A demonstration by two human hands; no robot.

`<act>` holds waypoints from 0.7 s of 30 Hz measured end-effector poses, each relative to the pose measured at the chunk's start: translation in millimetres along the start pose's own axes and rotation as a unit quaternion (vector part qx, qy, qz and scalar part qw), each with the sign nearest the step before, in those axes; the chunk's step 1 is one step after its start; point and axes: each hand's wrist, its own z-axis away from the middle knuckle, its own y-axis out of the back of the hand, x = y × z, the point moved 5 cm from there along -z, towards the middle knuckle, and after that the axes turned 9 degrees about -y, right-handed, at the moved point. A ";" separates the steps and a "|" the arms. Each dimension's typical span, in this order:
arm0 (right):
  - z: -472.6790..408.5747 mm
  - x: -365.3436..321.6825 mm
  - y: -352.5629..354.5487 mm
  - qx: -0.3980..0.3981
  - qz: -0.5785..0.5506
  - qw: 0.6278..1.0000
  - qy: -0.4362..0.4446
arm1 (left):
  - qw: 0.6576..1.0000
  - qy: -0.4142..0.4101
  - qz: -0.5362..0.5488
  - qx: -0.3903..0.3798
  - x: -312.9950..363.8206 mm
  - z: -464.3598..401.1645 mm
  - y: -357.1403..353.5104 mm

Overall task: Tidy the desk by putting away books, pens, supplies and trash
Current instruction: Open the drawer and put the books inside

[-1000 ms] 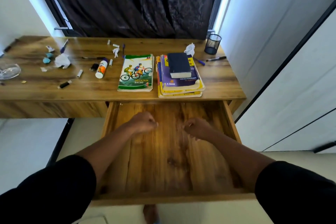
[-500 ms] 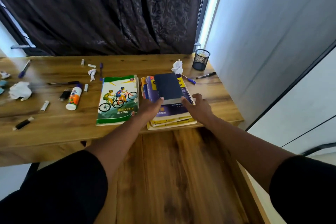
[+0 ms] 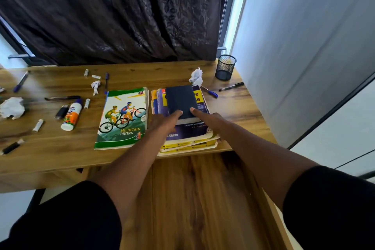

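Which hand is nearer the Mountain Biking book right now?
Left. The left hand sits just right of the Mountain Biking book, on the neighbouring book stack; the right hand is at the stack's far side.

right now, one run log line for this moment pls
phase: grasping books | left hand: on book stack, thumb on dark book | right hand: same | drawer: open | pens, trash: on desk

Single head-worn wide-angle view, from above open drawer (image 3: 194, 199), facing forward and down across worktop (image 3: 50, 148) toward dark curtain (image 3: 113, 12). Close range: forearms fill foreground, both hands at book stack (image 3: 182, 124) mid-frame. Wall at right.
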 end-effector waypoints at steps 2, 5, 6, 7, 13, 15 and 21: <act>2.7 2.9 -0.8 0.004 0.004 1.000 0.003 | 1.000 0.015 0.024 -0.009 2.2 8.7 4.0; 7.8 6.1 -0.2 0.018 -0.002 1.000 0.016 | 1.000 0.006 -0.010 -0.026 -3.5 12.1 8.6; 11.0 8.7 0.6 0.019 -0.006 1.000 0.017 | 0.999 0.006 -0.026 -0.026 -5.5 14.5 8.8; 13.7 12.3 0.9 0.020 -0.011 1.000 0.014 | 0.999 0.005 -0.037 -0.024 -7.7 17.6 8.5; 31.5 48.5 -0.8 0.038 -0.070 0.997 0.005 | 0.998 -0.007 -0.050 -0.028 -16.4 54.0 6.5; 40.5 62.6 -1.9 0.033 -0.090 0.995 0.005 | 0.999 0.000 -0.045 -0.008 -20.8 72.1 7.6; 52.5 94.1 -9.2 0.026 -0.145 0.989 0.020 | 0.996 -0.006 -0.074 0.058 -48.4 103.0 6.3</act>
